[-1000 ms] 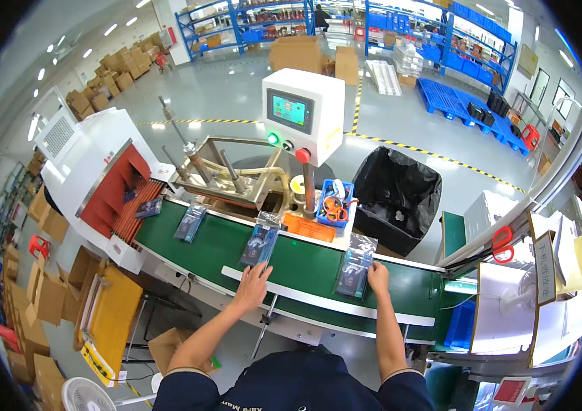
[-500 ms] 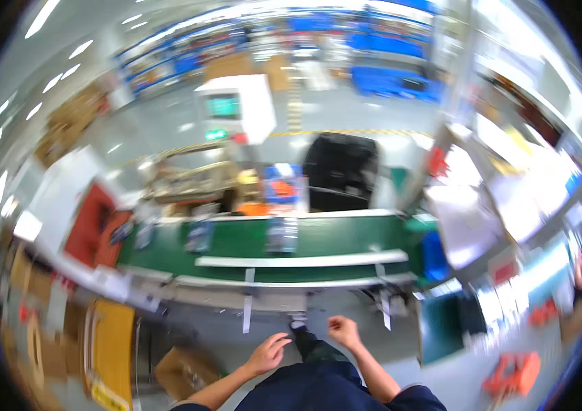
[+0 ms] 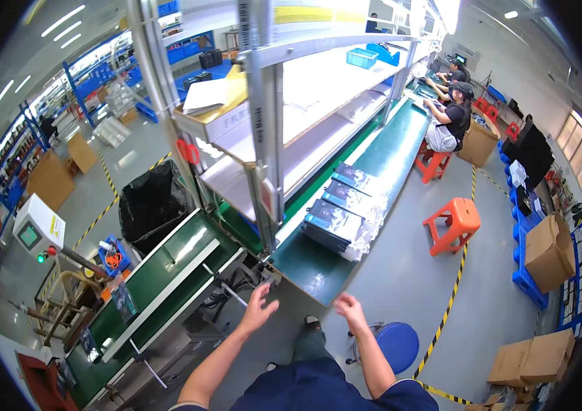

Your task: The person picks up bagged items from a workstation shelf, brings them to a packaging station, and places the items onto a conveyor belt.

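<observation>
My left hand is held open in the air, fingers spread, just below the near end of a green workbench. My right hand hangs open too, a little to the right of it, above the grey floor. Neither hand holds or touches anything. Several flat dark packages in clear wrap lie in a row on the green bench, beyond both hands. A green conveyor belt runs off to the lower left, with one packaged item lying on it.
A blue round stool stands by my right leg and an orange stool farther out. A metal shelf rack rises over the bench. A black-lined bin, cardboard boxes and seated people are around.
My view has swung right, from the conveyor to the long green bench. My hands left the packages on the belt and now hang open in the air.
</observation>
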`<state>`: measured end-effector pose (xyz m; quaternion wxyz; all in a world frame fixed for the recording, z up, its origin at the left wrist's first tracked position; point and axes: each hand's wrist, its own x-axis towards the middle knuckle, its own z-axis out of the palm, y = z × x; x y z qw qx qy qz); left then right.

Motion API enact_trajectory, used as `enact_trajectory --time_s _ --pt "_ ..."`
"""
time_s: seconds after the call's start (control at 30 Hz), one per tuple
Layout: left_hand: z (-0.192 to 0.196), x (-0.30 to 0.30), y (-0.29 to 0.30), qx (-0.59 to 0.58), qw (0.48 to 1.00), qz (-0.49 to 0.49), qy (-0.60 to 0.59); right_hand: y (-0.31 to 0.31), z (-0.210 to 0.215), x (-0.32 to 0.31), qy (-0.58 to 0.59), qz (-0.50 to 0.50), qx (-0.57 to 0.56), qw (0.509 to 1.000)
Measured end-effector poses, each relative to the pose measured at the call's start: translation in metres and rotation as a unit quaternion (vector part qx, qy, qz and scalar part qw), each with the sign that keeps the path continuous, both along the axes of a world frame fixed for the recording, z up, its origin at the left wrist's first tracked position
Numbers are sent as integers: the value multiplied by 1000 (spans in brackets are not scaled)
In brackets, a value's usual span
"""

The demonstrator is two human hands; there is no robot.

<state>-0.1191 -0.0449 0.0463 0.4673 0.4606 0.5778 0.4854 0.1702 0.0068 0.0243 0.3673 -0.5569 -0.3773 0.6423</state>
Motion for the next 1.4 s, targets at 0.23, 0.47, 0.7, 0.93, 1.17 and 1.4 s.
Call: enact_trajectory --time_s 0.23,0.47,0.7,0.93,1.17,1.4 --pt "-6 48 220 -125 984 57 -114 139 18 24 132 -40 -53 989" --pt "-39 52 290 -244 945 39 -216 204 12 13 185 60 -191 962" --pt "-18 63 288 -256 941 -47 -215 205 -9 26 174 66 -189 964" --pt "-19 86 246 -195 963 -57 -179 191 -4 53 242 108 -96 959" --pt "-1 108 181 -150 960 -95 -215 172 31 91 186 193 -88 959" --pt "4 69 56 -255 887 -30 -384 183 67 71 65 521 -128 841"
